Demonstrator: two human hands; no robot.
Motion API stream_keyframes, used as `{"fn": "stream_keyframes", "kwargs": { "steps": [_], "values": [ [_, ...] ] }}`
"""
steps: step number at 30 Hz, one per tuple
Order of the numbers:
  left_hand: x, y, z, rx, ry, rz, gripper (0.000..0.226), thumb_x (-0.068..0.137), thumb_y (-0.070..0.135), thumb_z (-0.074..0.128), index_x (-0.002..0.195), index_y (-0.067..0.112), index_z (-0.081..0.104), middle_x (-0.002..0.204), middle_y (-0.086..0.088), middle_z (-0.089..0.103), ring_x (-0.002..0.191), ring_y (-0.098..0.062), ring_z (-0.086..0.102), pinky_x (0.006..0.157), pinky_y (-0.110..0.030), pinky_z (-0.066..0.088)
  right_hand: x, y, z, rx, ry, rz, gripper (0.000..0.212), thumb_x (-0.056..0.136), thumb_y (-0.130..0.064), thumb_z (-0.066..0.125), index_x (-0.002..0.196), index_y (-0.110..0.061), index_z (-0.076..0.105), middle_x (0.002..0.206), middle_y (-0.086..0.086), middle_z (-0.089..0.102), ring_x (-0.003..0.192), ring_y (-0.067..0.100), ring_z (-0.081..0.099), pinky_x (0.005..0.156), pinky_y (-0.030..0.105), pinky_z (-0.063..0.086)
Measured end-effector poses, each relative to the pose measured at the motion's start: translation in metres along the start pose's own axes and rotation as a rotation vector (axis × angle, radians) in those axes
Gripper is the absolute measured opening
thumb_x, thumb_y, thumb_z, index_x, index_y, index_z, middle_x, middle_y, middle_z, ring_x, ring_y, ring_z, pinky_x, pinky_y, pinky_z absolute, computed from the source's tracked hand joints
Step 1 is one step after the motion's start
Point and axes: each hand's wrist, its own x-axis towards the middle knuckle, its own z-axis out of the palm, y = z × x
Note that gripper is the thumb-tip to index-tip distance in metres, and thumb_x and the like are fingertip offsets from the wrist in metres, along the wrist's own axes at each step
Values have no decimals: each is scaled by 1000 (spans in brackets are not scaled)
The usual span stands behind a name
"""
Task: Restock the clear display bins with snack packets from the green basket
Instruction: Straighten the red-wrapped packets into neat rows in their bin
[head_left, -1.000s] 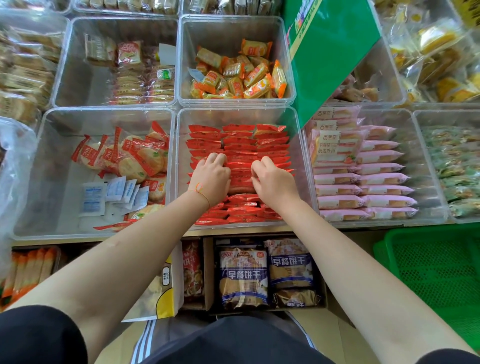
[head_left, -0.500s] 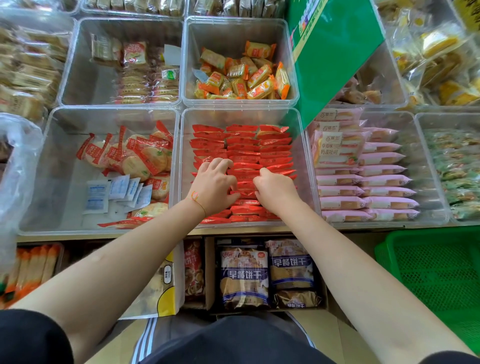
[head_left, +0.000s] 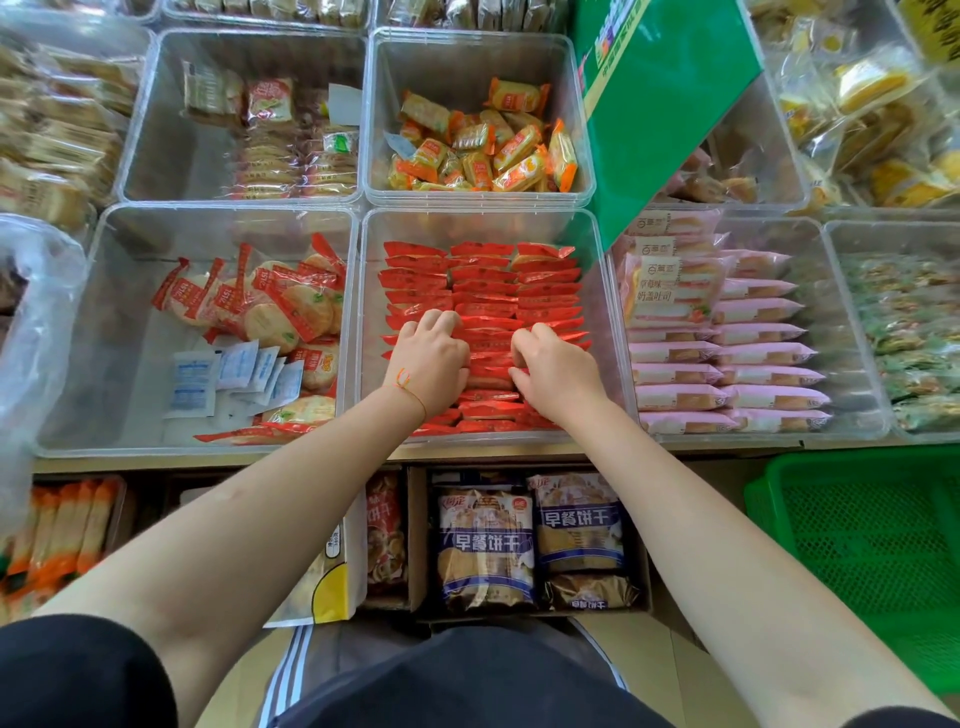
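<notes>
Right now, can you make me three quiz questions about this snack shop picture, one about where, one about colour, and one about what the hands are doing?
1. Where is the green basket?
A. lower right, below the bins
B. inside the middle bin
C. on the left

2. What colour are the packets stacked in the bin right of the middle clear bin?
A. blue
B. pink
C. black

3. What are the left hand and right hand doing?
A. hanging at the sides
B. lifting the basket
C. fingers curled into the red snack packets

Answers: 1 A, it sits at the lower right corner. 2 B, the pink packets lie in rows. 3 C, both hands are down among the red packets.
</notes>
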Motion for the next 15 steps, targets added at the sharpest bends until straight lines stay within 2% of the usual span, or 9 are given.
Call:
{"fn": "stream_keyframes", "kwargs": {
  "steps": [2,5,8,11,15],
  "values": [
    [-1,-1,-1,-9,2,-16,23,91,32,58,98,19,76,140,-5,48,130,-27,37,102,-44,35,-2,-2,-6,12,-122,-52,17,92,-35,64,98,-19,60,95,-3,50,88,24,58,66,33,43],
    [-1,-1,-4,4,-6,-33,24,92,34,57,100,20,76,140,-5,48,131,-27,36,103,-44,35,-2,-6,-11,-99,-264,-102,18,91,-37,66,101,-22,62,99,-4,51,95,23,58,68,32,38],
    [-1,1,-7,10,-31,-39,25,93,32,55,101,20,75,140,-5,47,130,-26,36,102,-43,35,-1,-9,-7,-200,-260,-137,18,94,-30,61,108,-19,62,110,2,56,100,27,60,68,33,41],
    [-1,3,-6,5,-29,-55,21,90,29,58,98,18,74,137,-6,49,128,-28,38,99,-43,37,0,-9,-5,-232,-225,-135,17,97,-20,52,107,-16,65,108,5,58,97,31,61,68,35,43],
    [-8,3,-9,-84,50,-35,13,84,26,66,88,16,72,129,-9,54,124,-31,43,93,-45,41,-4,-7,-5,-211,-179,-70,18,97,-16,50,104,-15,66,105,6,59,95,32,62,70,37,47]
  ]
}}
